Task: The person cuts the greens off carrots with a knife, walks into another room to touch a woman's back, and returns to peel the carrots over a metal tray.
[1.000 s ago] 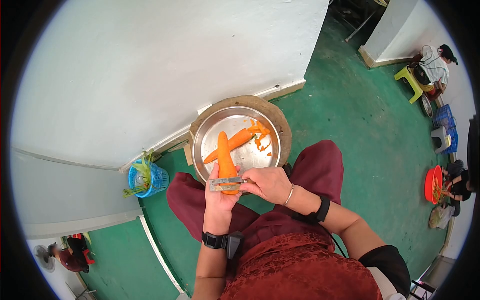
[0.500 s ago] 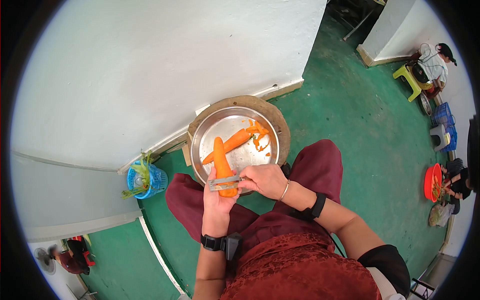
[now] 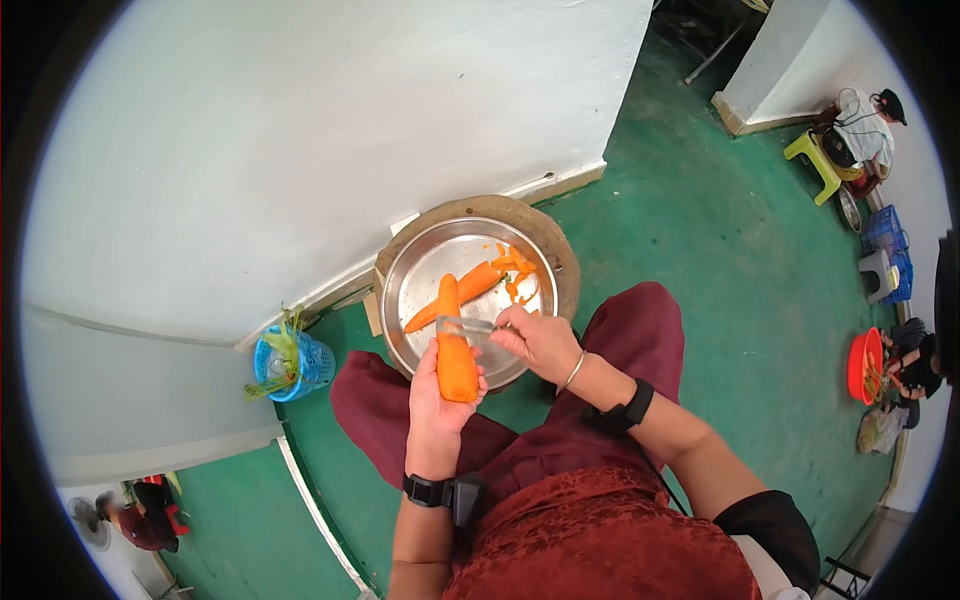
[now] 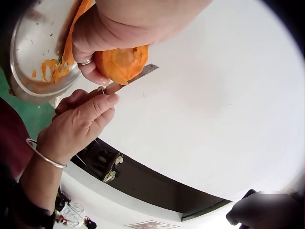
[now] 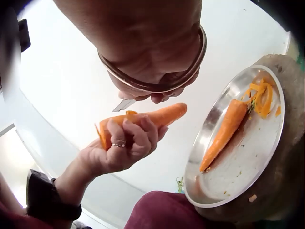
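My left hand (image 3: 432, 400) grips a large carrot (image 3: 457, 372) from below, its fingers curled round the thick end. The narrower end points away over the basin. With my right hand (image 3: 547, 347) I pinch the handle of a metal peeler (image 3: 464, 325), whose blade lies across the carrot's upper part. In the right wrist view a thin strip of peel (image 5: 100, 136) hangs at the carrot's thick end. Below, in the steel basin (image 3: 393, 290), lies a second carrot (image 5: 224, 135) beside a small heap of orange peelings (image 5: 263, 98).
The basin stands on a round wooden block (image 3: 565, 262) against a white wall (image 3: 330, 120). On the left is a blue basket (image 3: 318, 365) with green stalks. Across the green floor (image 3: 670, 220), people sit near a red tub (image 3: 864, 366) and a yellow-green stool (image 3: 815, 165).
The peeler has moved from near the carrot's thick end toward its narrower end, away from the body, with my right hand. The carrot's thick end now shows below the blade.
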`<control>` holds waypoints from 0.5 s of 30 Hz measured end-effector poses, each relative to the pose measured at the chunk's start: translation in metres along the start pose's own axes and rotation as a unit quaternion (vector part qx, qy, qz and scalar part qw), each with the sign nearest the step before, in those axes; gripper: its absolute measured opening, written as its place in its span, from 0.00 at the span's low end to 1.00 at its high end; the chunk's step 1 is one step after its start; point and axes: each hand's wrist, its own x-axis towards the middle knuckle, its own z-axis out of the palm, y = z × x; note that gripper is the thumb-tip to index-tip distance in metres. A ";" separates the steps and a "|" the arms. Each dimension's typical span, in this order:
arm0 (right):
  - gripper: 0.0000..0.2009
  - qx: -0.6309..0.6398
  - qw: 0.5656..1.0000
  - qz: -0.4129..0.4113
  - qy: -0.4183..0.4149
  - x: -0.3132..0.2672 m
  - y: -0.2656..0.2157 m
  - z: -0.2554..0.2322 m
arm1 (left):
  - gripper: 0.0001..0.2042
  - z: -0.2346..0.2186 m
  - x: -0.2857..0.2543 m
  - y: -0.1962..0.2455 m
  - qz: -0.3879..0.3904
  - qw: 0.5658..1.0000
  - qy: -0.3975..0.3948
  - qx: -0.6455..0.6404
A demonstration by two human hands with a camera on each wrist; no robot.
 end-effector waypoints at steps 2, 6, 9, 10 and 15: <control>0.14 0.018 0.999 -0.021 -0.029 -0.006 -0.008 0.001 | 0.21 0.000 0.000 0.001 -0.005 1.000 0.014 -0.007; 0.14 0.051 0.995 -0.067 -0.050 -0.012 -0.025 0.004 | 0.21 0.008 -0.005 -0.001 0.001 0.999 0.034 -0.027; 0.15 0.034 0.994 -0.090 -0.048 -0.014 -0.024 0.005 | 0.21 0.006 -0.006 -0.003 0.000 1.000 0.018 -0.024; 0.15 0.031 0.994 -0.090 -0.048 -0.013 -0.019 0.008 | 0.21 0.004 -0.006 -0.003 0.000 1.000 0.010 -0.019; 0.16 0.014 0.994 -0.094 -0.050 -0.007 -0.013 0.013 | 0.22 0.000 -0.005 -0.003 0.005 0.999 0.014 -0.038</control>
